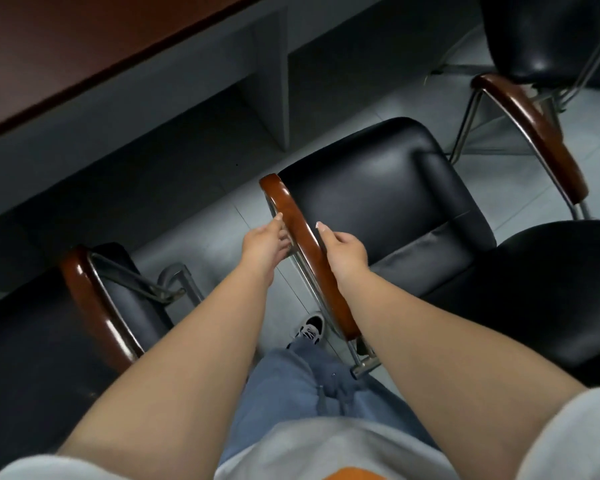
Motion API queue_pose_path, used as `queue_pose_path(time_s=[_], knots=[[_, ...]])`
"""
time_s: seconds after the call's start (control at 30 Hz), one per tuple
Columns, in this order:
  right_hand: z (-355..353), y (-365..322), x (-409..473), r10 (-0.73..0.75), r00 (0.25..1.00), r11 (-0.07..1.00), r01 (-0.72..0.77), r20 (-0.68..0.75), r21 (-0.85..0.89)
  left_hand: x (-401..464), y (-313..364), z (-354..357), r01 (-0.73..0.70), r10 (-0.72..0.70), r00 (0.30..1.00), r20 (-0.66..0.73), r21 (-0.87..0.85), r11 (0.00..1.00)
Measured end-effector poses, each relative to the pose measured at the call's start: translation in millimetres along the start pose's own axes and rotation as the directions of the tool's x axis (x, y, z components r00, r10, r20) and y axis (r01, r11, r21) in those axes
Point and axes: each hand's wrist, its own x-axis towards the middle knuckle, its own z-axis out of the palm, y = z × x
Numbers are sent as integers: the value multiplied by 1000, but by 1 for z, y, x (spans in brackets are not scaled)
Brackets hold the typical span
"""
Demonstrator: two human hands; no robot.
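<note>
A black padded chair (pixel 378 199) stands in the middle, facing the desk. Its left armrest (pixel 302 233) is glossy brown wood on a chrome tube. My left hand (pixel 262 245) is on the armrest's outer side, thumb lying along the wood and fingers curled at the chrome tube beneath. My right hand (pixel 345 252) is on the inner side over the seat, thumb straight along the wood's edge. Its other fingers curl down out of sight under the armrest.
A second black chair (pixel 32 341) with a brown armrest (pixel 94 306) stands close on the left, and a third chair (pixel 548 39) at the far right. A dark red desk (pixel 84 46) with grey panels runs along the back. My shoe (pixel 310 329) is on the grey tiled floor.
</note>
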Motion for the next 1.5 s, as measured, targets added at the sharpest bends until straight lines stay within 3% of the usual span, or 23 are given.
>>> queue_pose_path(time_s=[0.23, 0.37, 0.5, 0.83, 1.07, 1.23, 1.5], knots=[[3, 2, -59, -149, 985, 978, 134, 87, 162, -82, -31, -31, -69, 53, 996, -66, -264, 962], [-1, 38, -117, -128, 979, 971, 91, 160, 220, -141, -74, -62, -81, 42, 993, -113, -367, 927], [-10, 68, -164, -88, 968, 980, 42, 235, 196, -189, -105, -82, -100, 62, 992, -106, -395, 913], [-83, 101, -231, -249, 903, 967, 216, 350, 132, -270, -155, -52, -195, 147, 977, -156, -362, 912], [-208, 158, -230, -290, 880, 957, 270, 376, 107, -320, -210, 47, -194, 160, 980, -116, -415, 889], [-353, 215, -205, -280, 937, 960, 268, 211, 83, -359, -269, 170, -80, 110, 991, 69, -343, 936], [-525, 280, -178, -206, 975, 878, 222, -83, 424, -418, -296, 325, -106, 154, 936, 317, -162, 981]])
